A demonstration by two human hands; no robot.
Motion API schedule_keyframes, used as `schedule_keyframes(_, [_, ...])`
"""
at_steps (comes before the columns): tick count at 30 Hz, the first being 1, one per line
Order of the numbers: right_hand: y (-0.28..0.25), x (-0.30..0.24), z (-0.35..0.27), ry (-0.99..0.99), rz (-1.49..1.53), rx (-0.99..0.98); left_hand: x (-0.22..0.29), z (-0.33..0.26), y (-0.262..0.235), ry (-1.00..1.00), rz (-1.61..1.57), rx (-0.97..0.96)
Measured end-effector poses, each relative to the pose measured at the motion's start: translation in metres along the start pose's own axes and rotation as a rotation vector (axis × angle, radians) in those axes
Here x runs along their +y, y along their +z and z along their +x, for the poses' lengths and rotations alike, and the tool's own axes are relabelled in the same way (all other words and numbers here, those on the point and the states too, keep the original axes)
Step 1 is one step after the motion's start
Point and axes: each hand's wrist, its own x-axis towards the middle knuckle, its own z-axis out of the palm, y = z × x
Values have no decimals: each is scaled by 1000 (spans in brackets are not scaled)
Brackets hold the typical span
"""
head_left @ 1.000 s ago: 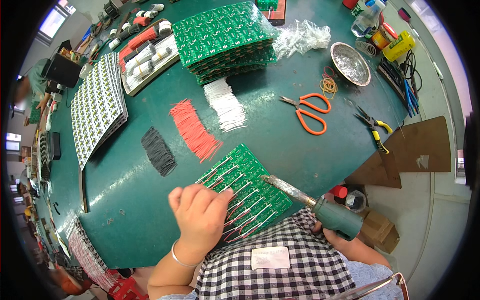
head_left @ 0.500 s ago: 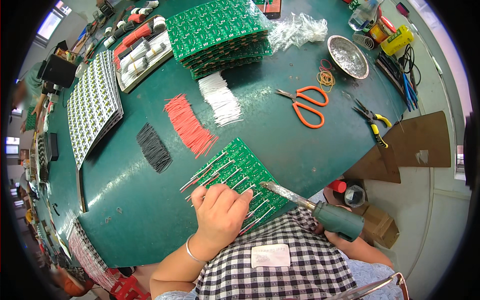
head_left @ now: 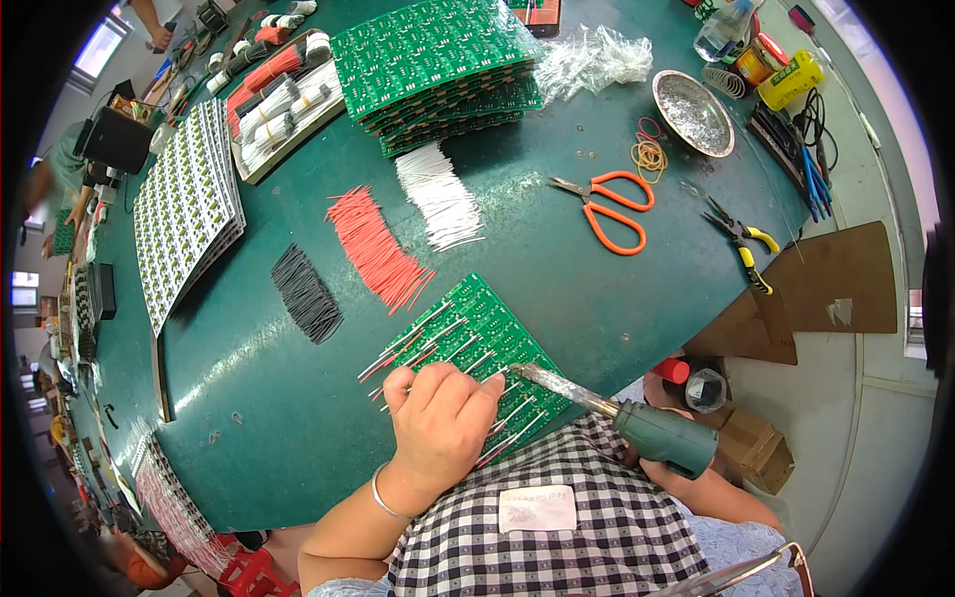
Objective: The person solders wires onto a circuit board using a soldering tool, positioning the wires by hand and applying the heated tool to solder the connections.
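Note:
A green circuit board (head_left: 487,308) lies at a slant on the table in front of me, with several white and red wires (head_left: 453,336) in rows across it. My left hand (head_left: 438,423) rests over the board, closed, its thumb and forefinger pinching a thin wire whose end shows at the fingertips. My right hand (head_left: 668,482), partly hidden behind the tool, grips the green handle of a soldering iron (head_left: 662,438). The iron's tip meets the board beside the pinched wire end.
Black wires (head_left: 306,294), red wires (head_left: 380,249) and white wires (head_left: 438,197) lie in bundles beyond the board. Behind stands a stack of green boards (head_left: 433,60). Orange-handled scissors (head_left: 617,211), pliers (head_left: 738,239) and a metal dish (head_left: 693,113) sit to the right; white panels (head_left: 189,204) lean left.
The soldering iron has shifted slightly left, its tip now closer to my left fingertips. My left hand has barely moved. A co-worker's arm shows at the far upper left.

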Motion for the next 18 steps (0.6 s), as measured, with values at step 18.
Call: schedule_keyframes(18, [6,1,-14,223,203,100,0,2,0,-1,-11,-2])
